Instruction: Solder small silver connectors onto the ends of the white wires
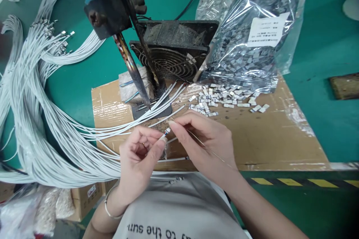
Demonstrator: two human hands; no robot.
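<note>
Between the thumb and forefinger of my left hand (140,158) is the end of a white cable, tipped with a small metal-and-white connector (167,131). My right hand (210,143) pinches a thin solder wire (214,153), which trails back across the palm. Its fingertips are close beside the connector; whether the wire touches it I cannot tell. Ahead and to the left, a soldering iron (131,67) with a blue handle points down over several white cables (157,108). Loose small connectors (224,97) are scattered on the cardboard beyond my right hand.
A large bundle of white cables (30,119) fills the left side. Behind the iron stands a dusty black fan (171,59), with a pale block (134,86) beside it. Cardboard (269,134) covers the bench front. A plastic bag of connectors (252,33) lies at the back right.
</note>
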